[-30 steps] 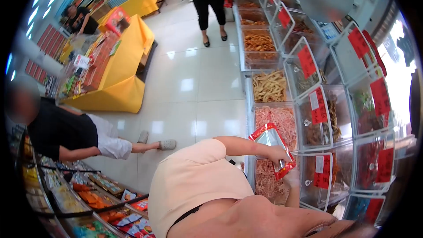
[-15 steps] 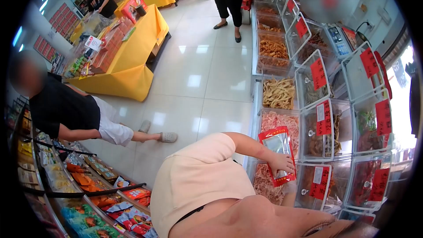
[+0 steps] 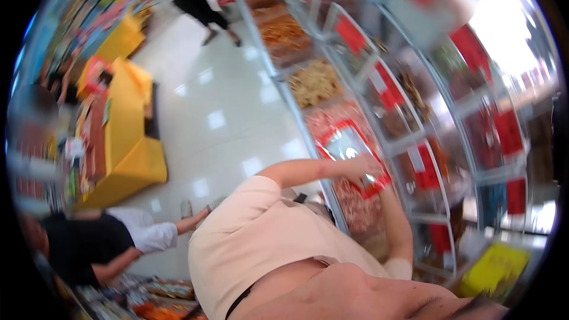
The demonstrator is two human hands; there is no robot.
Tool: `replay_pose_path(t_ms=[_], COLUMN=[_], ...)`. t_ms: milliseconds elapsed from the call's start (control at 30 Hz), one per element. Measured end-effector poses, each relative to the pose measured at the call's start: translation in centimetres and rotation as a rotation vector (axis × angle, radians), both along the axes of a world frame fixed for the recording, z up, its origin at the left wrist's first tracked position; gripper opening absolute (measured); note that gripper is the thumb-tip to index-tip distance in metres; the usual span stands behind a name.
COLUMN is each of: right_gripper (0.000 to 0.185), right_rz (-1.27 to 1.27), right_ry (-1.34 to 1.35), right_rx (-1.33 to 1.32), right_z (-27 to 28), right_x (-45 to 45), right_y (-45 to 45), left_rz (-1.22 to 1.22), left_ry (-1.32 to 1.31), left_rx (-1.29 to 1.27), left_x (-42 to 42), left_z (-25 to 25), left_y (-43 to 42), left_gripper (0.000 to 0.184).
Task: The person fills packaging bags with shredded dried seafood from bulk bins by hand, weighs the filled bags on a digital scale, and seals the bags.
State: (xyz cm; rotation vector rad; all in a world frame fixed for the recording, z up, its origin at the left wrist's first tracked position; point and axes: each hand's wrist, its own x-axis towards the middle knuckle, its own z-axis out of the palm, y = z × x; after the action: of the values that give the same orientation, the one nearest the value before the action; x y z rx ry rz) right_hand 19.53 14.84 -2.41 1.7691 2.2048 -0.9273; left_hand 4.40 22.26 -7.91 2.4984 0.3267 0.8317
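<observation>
While the red bag (image 3: pixel 342 144) over pink food (image 3: pixel 325 116), right of the middle, seems empty, the fingers of the left hand (image 3: pixel 360 169) pinch its low end, but those of the right hand (image 3: pixel 386 192) are too hidden to tell.

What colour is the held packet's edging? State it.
The packet's edging is red, best seen in the head view.

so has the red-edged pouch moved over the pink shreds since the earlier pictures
No, not noticeably: judged against the pink shreds, the pouch still overlaps both batches. The whole view has turned.
</observation>
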Motion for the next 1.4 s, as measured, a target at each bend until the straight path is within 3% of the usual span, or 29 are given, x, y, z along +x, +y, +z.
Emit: replay_pose_path(t_ms=[33, 133, 467, 533, 600, 667, 700, 767, 800, 900, 1000, 1067, 1100, 1167, 1200, 1267, 1300, 1367, 1400], right_gripper=[0.024, 0.023, 0.023, 0.023, 0.023, 0.024, 0.024, 0.043, 0.043, 0.07, 0.088, 0.069, 0.069, 0.048, 0.048, 0.029, 0.029, 0.038, 0.038], right_rz=[-0.017, -0.05, -0.29, -0.202, -0.099, -0.491, -0.493, -0.788, -0.79, -0.976, -0.963, -1.091, -1.094, -1.143, -1.142, -0.933, -0.932, -0.747, -0.745], right_ry=[0.012, 0.047, 0.245, 0.352, 0.456, 0.75, 0.751, 0.955, 0.955, 1.213, 1.329, 1.38, 1.384, 1.439, 1.439, 1.255, 1.255, 1.001, 1.0], right_rx=[-0.017, -0.063, -0.278, -0.218, -0.157, 0.076, 0.076, 0.157, 0.155, 0.178, -0.175, -0.244, -0.245, -0.125, -0.125, -0.024, -0.025, -0.056, -0.055], right_z=[0.3, 1.0, 5.5, 4.6, 4.3, 6.0, 5.6, 3.2, 1.1, -4.8, -5.6, -3.8, -4.5, -5.5, -5.9, -3.9, -2.4, 2.2, 1.4], right_x=[-0.4, -1.2, 2.2, 4.0, 5.7, 7.6, 8.4, 9.5, 9.2, 7.8, 5.6, 4.3, 4.5, 5.4, 5.8, 5.9, 5.9, 5.3, 4.9], right_y=[0.0, 1.2, 1.5, 1.9, 0.7, -1.8, -2.8, -4.5, -5.0, -6.5, -6.7, -6.5, -6.4, -5.7, -5.6, -5.2, -4.9, -3.8, -3.2], left_rz=[0.025, 0.077, 0.077, 0.136, 0.177, 0.181, 0.18, 0.185, 0.184, 0.153, 0.14, 0.158, 0.155, 0.187, 0.188, 0.146, 0.147, 0.12, 0.121], left_ry=[0.108, 0.253, 0.167, 0.194, 0.202, 0.205, 0.206, 0.211, 0.213, 0.209, 0.231, 0.235, 0.239, 0.265, 0.265, 0.227, 0.227, 0.212, 0.211], left_rx=[-0.091, -0.041, -0.155, -0.306, -0.299, -0.34, -0.341, -0.297, -0.299, -0.324, -0.299, -0.327, -0.327, -0.37, -0.37, -0.342, -0.342, -0.349, -0.349], left_x=[-0.3, -0.3, 0.1, 0.0, -0.1, -0.4, -0.5, -0.5, -0.4, -0.1, 0.1, 0.0, -0.1, -0.2, -0.1, 0.2, 0.4, 1.1, 1.4], left_z=[0.2, 2.0, 4.2, 4.0, 4.5, 3.5, 3.2, 3.3, 3.2, 3.1, 3.2, 3.1, 3.0, 3.3, 3.4, 3.5, 3.6, 3.8, 3.9], left_y=[-0.1, -0.9, -0.9, -0.8, -0.8, -0.3, -0.2, -0.2, -0.2, -0.6, -1.1, -1.3, -1.4, -1.5, -1.5, -1.7, -1.8, -2.1, -2.4], left_gripper=[0.085, 0.076, 0.07, 0.065, 0.062, 0.059, 0.059, 0.057, 0.057, 0.059, 0.06, 0.063, 0.063, 0.066, 0.066, 0.068, 0.068, 0.072, 0.072])
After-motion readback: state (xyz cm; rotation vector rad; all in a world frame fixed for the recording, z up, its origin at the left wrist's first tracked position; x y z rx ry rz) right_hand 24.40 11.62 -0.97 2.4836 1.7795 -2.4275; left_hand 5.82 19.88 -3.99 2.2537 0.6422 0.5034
